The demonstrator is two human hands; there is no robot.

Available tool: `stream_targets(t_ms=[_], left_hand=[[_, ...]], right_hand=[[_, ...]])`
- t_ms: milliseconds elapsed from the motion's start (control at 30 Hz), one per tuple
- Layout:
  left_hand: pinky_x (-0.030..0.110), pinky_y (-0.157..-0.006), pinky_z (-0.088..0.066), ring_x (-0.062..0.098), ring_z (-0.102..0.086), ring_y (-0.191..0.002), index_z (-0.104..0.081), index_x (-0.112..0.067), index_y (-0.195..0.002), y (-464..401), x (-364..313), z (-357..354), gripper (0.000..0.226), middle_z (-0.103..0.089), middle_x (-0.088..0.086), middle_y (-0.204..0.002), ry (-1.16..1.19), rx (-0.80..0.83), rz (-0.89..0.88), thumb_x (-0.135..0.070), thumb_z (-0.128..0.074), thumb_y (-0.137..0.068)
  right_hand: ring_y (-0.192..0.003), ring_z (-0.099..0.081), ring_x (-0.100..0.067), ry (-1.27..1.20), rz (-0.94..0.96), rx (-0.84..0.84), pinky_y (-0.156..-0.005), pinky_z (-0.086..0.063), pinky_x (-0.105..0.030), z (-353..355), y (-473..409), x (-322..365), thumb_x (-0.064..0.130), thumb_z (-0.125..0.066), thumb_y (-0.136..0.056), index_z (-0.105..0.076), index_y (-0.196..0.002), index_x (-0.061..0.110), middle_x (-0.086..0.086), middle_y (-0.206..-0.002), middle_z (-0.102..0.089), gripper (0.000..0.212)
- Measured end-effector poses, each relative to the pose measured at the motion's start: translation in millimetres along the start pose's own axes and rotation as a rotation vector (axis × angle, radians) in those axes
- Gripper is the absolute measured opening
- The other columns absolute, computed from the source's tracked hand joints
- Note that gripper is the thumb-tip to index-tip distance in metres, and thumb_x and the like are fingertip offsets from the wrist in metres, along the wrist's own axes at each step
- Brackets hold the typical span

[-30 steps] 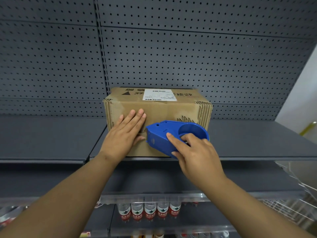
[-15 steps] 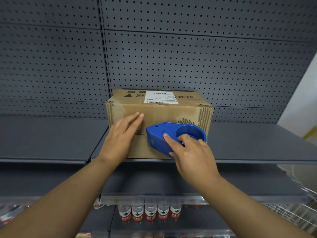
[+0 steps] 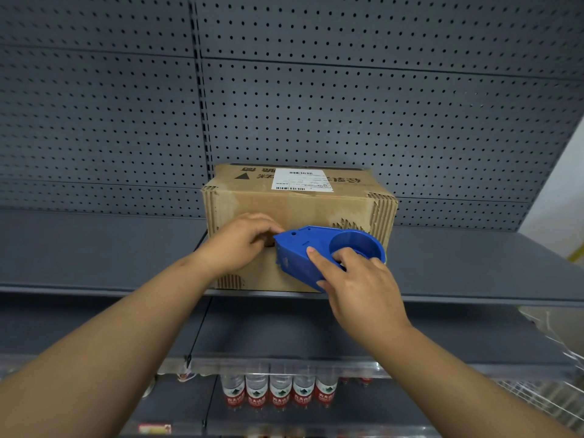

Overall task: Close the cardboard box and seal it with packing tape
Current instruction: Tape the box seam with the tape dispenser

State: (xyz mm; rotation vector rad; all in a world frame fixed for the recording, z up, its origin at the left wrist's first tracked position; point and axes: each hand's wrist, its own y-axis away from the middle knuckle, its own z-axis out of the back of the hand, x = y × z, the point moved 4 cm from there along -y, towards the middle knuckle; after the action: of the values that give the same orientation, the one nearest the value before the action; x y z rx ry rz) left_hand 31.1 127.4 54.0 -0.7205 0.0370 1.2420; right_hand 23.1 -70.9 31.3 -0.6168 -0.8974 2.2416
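Grey shelf (image 3: 94,248) under cardboard box (image 3: 294,210); left hand (image 3: 240,245) curled against it, right hand (image 3: 357,279) gripping tape dispenser (image 3: 303,251).

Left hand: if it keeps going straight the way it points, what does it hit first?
The left hand points at the cardboard box front, beside the blue tape dispenser; it likely meets the box face at once. Contact cannot be confirmed.

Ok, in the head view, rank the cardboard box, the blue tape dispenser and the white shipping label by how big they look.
1. cardboard box, clearly largest.
2. blue tape dispenser, though it sits nearer the camera, which flatters it.
3. white shipping label, smallest, foreshortened on the box top.
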Motion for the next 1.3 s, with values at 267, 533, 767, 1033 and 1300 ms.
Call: stream_targets(t_ms=[267, 533, 767, 1033, 1300], left_hand=[[0.012, -0.080, -0.048, 0.002, -0.063, -0.082, -0.065, -0.017, -0.088, 0, -2, -3, 0.039, -0.067, -0.002, -0.093, 0.575, 0.104, 0.394, 0.008, -0.036, -0.090], [0.029, -0.086, -0.048, 0.019, -0.062, -0.090, -0.067, -0.012, -0.094, -2, 4, -9, 0.027, -0.068, 0.009, -0.099, 0.814, 0.093, 0.526, -0.007, -0.040, -0.096], [0.025, -0.085, -0.050, 0.016, -0.063, -0.085, -0.064, -0.008, -0.089, -8, 4, -12, 0.016, -0.068, 0.008, -0.090, 0.922, 0.002, 0.579, 0.003, -0.053, -0.088], [0.020, -0.076, -0.050, 0.008, -0.063, -0.069, -0.063, -0.011, -0.086, -12, 7, -9, 0.021, -0.070, -0.006, -0.066, 0.803, -0.053, 0.512, 0.009, -0.061, -0.081], [0.009, -0.065, -0.049, -0.004, -0.062, -0.060, -0.064, -0.013, -0.081, -8, 7, -15, 0.018, -0.069, -0.010, -0.060, 0.707, -0.191, 0.494, 0.004, -0.059, -0.085]], right_hand=[[-0.055, -0.059, -0.023, -0.011, 0.025, -0.018, -0.049, -0.044, -0.030, 4, 1, -2, 0.016, -0.085, -0.062, -0.069, -0.111, 0.015, -0.007, -0.073, -0.063, 0.052], [-0.054, -0.059, -0.022, -0.012, 0.044, -0.018, -0.049, -0.044, -0.029, 7, -2, -6, 0.018, -0.085, -0.061, -0.070, -0.109, 0.016, -0.007, -0.075, -0.065, 0.051], [-0.051, -0.058, -0.024, -0.050, 0.035, 0.026, -0.048, -0.044, -0.030, 8, -11, -11, 0.018, -0.084, -0.063, -0.069, -0.112, 0.015, -0.008, -0.074, -0.063, 0.052], [-0.052, -0.056, -0.026, -0.050, 0.012, 0.141, -0.056, -0.042, -0.033, 11, -22, -14, 0.021, -0.072, -0.070, -0.056, -0.125, 0.028, -0.009, -0.080, -0.061, 0.058], [-0.062, -0.056, -0.028, 0.060, 0.082, 0.312, -0.060, -0.043, -0.036, 8, -21, -9, 0.038, -0.071, -0.069, -0.051, -0.128, 0.033, -0.013, -0.091, -0.057, 0.063]])
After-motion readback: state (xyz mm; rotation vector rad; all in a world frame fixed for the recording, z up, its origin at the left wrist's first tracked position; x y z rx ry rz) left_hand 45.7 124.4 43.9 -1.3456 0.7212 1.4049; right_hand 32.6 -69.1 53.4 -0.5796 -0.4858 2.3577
